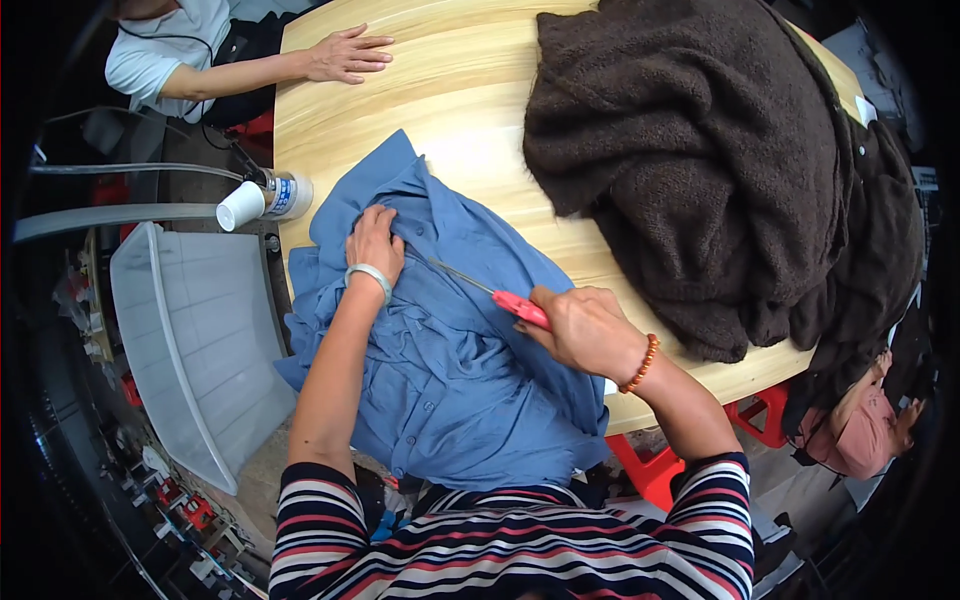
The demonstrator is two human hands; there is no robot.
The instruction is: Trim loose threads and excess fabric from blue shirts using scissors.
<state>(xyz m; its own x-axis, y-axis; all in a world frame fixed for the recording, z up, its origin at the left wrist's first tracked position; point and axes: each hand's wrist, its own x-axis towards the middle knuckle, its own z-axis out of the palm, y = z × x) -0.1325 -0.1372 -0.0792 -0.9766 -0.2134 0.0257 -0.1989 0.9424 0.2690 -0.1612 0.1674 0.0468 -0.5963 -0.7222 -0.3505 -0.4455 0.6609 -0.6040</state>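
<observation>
A blue buttoned shirt (pixel 440 370) lies crumpled over the near edge of the table, its upper part spread toward the far side. My left hand (pixel 375 242), with a pale bangle at the wrist, rests on the upper part of the shirt, fingers bent into the cloth. In my right hand (pixel 590 325) is a pair of red-handled scissors (pixel 520 308), gripped by the handle. Their long thin metal blade points left over the shirt, with the tip close to my left hand. My palm and fingers hide part of the handle.
Dark brown fleecy fabric (pixel 690 170) is heaped on the right of the wooden table (pixel 450 90). At the left edge stand a bottle (pixel 290 195) and white cup (pixel 240 206), above a translucent bin (pixel 205 340). Another person's hand (pixel 350 55) rests far left; red stools (pixel 650 472) stand below.
</observation>
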